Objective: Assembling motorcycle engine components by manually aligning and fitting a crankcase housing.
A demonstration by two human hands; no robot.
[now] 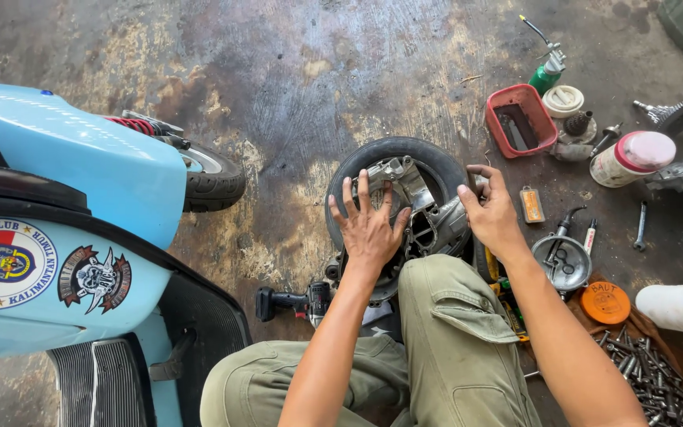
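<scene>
A small scooter wheel with a black tyre and a grey metal engine casing lies on the stained concrete floor in front of my knees. My left hand rests on the wheel's near left side with fingers spread. The right side of the tyre sits under my right hand, whose fingers curl over its edge. Neither hand holds a tool. My olive trouser legs cover the near part of the casing.
A light blue scooter stands at the left. A black cordless driver lies by my left knee. At the right are a red tray, a green spray can, a white jar, an orange lid and several loose bolts.
</scene>
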